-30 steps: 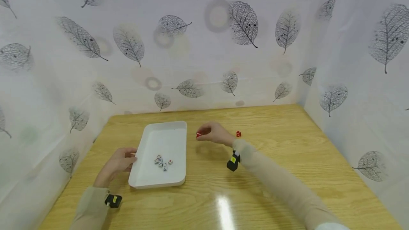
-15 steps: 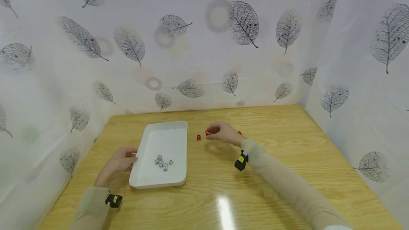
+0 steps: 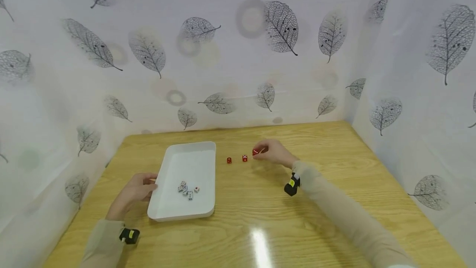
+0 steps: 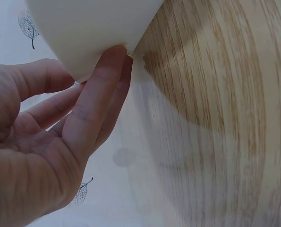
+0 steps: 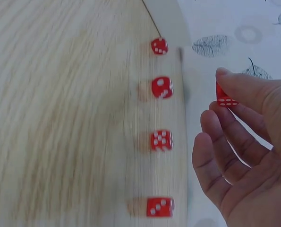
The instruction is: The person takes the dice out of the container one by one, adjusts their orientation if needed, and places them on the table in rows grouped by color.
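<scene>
My left hand pinches the left wall of a white tray, its thumb at the rim and fingertips against the underside in the left wrist view. My right hand holds a red die between thumb and fingers, raised off the table in the right wrist view. Left of that hand, a red die and another red die rest on the table. In the right wrist view several red dice stand in a spaced row, including one die showing three pips; the right hand hides some in the head view.
Several white dice lie clustered in the tray's near half. The wooden table ends at a leaf-printed curtain at the back and both sides.
My right hand has moved rightward along the row. It has let go of a die at the left, then another beside it, and now holds one further right. My left hand stays on the tray.
</scene>
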The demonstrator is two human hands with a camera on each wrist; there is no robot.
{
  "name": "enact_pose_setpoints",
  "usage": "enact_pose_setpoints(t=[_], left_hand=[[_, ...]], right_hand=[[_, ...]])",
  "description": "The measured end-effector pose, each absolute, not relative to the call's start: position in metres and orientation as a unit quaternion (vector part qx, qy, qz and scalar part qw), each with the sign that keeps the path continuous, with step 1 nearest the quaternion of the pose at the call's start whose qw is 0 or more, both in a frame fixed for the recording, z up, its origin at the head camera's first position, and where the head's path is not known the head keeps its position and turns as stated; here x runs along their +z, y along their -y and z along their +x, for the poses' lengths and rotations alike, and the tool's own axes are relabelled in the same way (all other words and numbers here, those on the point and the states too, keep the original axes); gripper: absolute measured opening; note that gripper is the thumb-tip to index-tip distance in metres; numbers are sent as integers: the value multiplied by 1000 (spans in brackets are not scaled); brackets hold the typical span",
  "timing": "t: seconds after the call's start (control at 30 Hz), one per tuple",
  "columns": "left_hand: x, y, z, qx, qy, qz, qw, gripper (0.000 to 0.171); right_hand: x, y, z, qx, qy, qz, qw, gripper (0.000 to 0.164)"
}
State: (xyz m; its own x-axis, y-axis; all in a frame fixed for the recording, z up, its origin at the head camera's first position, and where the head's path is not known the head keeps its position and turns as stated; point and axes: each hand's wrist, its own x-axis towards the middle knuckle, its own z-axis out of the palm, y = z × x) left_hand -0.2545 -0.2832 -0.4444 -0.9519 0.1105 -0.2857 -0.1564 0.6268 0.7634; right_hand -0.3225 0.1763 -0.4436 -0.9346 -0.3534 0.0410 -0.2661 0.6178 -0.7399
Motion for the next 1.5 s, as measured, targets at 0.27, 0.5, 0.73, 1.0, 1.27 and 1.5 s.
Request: enact_pose_setpoints(t=[0.27, 0.5, 0.73, 1.0, 1.27, 1.5], left_hand=[[-445, 285, -256, 438, -885, -11, 158, 45], [-444, 284, -255, 440, -884, -9, 157, 45], [-443, 283, -256, 426, -891, -15, 157, 44], [-443, 284, -255, 427, -890, -19, 161, 45], [-444, 284, -256, 425, -891, -18, 160, 45], [-443, 285, -255, 424, -891, -14, 161, 45]], right_hand=[[-441, -212, -328, -384, -909, -155, 46, 32], [-446, -243, -328, -370, -918, -134, 39, 24], [-456, -264, -327, -341, -934, -93, 51, 22], [-462, -273, -328, -331, -937, -92, 61, 27], [-463, -277, -328, -316, -943, -88, 60, 25], [-465, -279, -328, -310, -943, -101, 63, 27]])
